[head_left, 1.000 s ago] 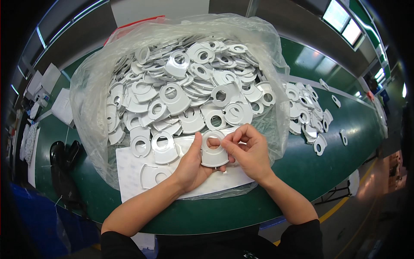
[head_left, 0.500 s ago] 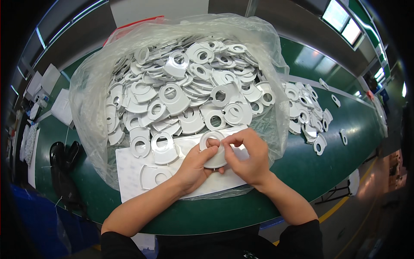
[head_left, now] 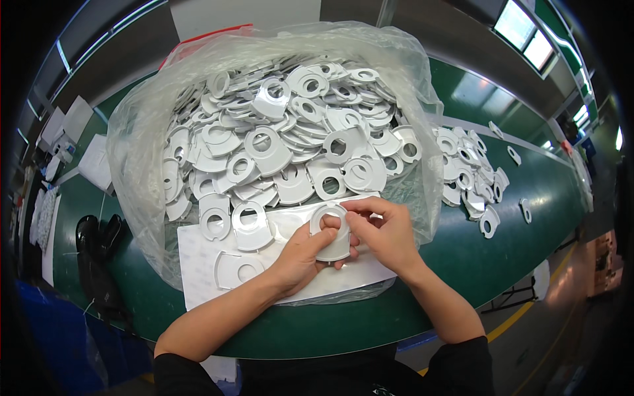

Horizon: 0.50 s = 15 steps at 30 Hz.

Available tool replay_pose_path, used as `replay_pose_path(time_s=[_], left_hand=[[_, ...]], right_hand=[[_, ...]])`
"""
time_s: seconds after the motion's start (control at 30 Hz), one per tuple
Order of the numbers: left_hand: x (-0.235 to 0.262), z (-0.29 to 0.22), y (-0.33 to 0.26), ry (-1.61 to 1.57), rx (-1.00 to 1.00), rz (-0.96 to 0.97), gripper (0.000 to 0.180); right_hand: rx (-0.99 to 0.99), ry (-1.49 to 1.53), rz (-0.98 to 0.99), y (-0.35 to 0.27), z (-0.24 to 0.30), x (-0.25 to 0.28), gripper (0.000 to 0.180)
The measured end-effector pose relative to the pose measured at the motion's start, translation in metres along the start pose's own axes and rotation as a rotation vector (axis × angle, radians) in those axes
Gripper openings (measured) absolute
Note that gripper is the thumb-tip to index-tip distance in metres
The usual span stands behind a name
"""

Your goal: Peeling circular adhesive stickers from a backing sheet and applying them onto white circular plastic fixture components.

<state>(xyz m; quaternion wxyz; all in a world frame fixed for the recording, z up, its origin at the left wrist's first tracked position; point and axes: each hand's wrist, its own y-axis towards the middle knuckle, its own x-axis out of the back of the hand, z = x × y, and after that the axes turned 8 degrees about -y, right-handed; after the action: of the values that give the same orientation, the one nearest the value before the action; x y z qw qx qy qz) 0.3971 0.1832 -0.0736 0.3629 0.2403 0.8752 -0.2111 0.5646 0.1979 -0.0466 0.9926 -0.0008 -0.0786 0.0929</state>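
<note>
Plate (head_left: 339, 249) sat above the white sheet (head_left: 197, 265) in the grip of the left hand (head_left: 298, 259); the right hand (head_left: 385, 239) touched its upper rim, closure unclear. Steady left-side support suited edge handling.

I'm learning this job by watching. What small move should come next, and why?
Perhaps run the right hand lightly around the upper edge of the part: that hand is at its upper right, while the left hand holds it lower down, leaving the top uncovered.
</note>
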Motion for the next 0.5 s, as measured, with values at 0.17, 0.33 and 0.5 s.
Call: replay_pose_path(time_s=[0.17, 0.33, 0.5], left_hand=[[0.004, 0.006, 0.003, -0.002, 0.015, 0.041, 0.028], [0.008, 0.007, 0.001, -0.072, 0.016, 0.095, 0.036], [0.015, 0.008, -0.001, -0.164, -0.038, 0.206, 0.047]], right_hand=[[-0.04, -0.018, -0.017, 0.0, 0.003, 0.002, 0.019], [-0.089, -0.078, -0.025, 0.0, 0.003, 0.006, 0.017], [-0.09, 0.004, -0.034, -0.001, 0.006, 0.005, 0.013]])
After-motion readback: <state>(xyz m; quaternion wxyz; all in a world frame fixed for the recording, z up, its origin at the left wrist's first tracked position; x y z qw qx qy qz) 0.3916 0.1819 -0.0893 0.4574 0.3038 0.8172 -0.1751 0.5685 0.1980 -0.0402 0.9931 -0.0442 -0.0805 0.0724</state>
